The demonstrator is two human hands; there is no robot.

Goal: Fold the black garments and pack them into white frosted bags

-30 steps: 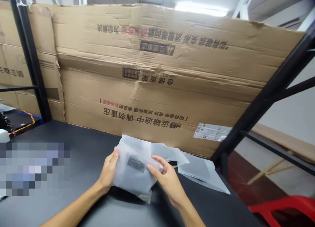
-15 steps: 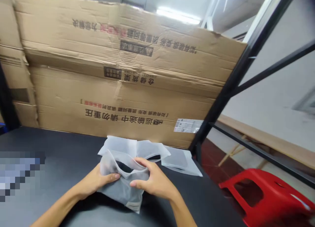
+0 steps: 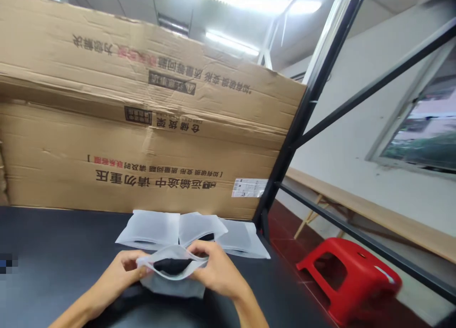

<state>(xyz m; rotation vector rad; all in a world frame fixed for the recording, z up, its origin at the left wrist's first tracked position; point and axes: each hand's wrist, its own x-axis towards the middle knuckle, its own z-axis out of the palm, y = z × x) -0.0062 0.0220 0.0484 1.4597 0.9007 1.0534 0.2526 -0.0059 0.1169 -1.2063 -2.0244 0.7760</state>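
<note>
Bag mouth now spread wider than before — my left hand (image 3: 121, 273), right hand (image 3: 217, 271) pinching frosted bag (image 3: 173, 276) rims — dark item visible inside.

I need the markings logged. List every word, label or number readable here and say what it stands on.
All print is on the cardboard box, upside down:
"运输中 请勿重压", large black, low on the box.
"仓储放架", mid panel.
The small lines, the red characters and the dark logo plate: too blurred to read.
White sticker on the box: too small.
Frosted bag in the left hand and right hand: no print shows.
</note>
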